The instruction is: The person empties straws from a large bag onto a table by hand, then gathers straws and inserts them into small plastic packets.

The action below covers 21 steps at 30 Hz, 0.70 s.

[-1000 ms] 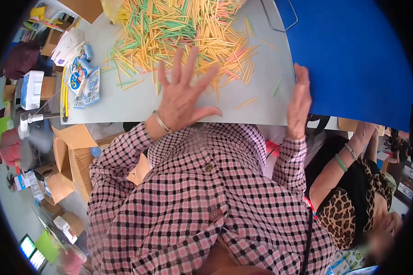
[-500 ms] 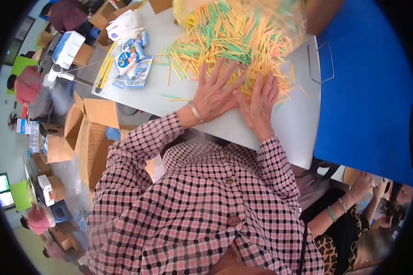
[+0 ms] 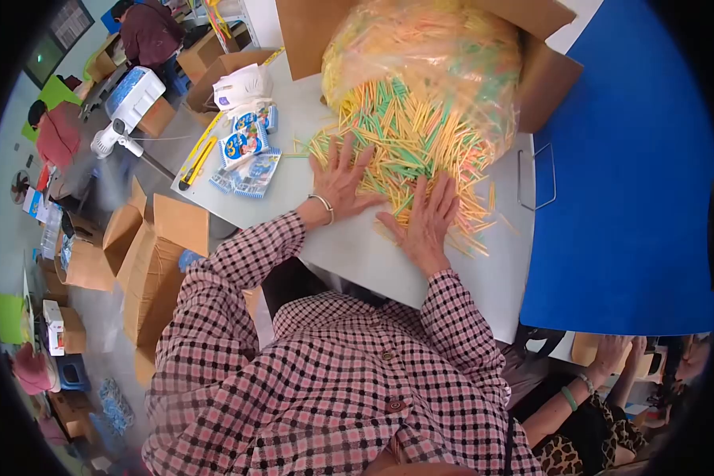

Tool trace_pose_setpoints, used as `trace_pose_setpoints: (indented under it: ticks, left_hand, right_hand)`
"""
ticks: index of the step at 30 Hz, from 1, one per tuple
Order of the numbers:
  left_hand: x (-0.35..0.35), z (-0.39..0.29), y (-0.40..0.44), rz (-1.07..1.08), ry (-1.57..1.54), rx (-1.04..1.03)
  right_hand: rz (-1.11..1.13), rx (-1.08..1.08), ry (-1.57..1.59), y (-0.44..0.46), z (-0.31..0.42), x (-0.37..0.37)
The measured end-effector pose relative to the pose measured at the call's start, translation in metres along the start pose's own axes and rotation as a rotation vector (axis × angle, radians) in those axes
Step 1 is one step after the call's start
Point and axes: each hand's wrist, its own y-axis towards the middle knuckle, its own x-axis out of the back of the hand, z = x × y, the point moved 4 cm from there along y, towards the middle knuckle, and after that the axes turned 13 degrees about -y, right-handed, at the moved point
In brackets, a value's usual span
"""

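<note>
A loose heap of thin yellow, green and pink sticks (image 3: 408,131) spills from a clear plastic bag (image 3: 428,40) onto the white table (image 3: 266,226). My left hand (image 3: 341,186), with a bracelet at the wrist, lies palm down at the heap's left edge, fingers spread over the sticks. On the near side of the heap, my right hand (image 3: 428,226) rests with fingers stretched forward and thumb apart, touching the sticks. Neither hand grips anything that I can see; what lies under the palms is hidden.
Blue-and-white packets (image 3: 243,144) and a yellow cutter knife (image 3: 198,163) lie left on the table. An opened cardboard box (image 3: 554,87) surrounds the bag. A blue board (image 3: 627,182) borders the right side. Open cartons (image 3: 155,278) stand on the floor; a co-worker's arm (image 3: 559,408) shows lower right.
My hands have moved apart and sit nearer the heap's edge. The view has shifted, so more of the bag and its box shows at the top.
</note>
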Motion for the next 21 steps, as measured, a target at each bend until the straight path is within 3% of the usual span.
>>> trace_pose_setpoints:
  ticks: [3, 14, 21]
  left_hand:
    - [-0.007, 0.005, 0.010, -0.026, -0.004, -0.033]
    - [-0.005, -0.006, 0.023, -0.172, -0.183, -0.159]
    - [0.005, -0.014, 0.025, -0.201, -0.314, -0.202]
  right_hand:
    - [0.026, -0.014, -0.006, 0.011, -0.002, 0.000]
    - [-0.357, 0.068, -0.025, 0.023, -0.008, -0.011]
    - [-0.362, 0.055, -0.013, 0.030, -0.012, -0.008]
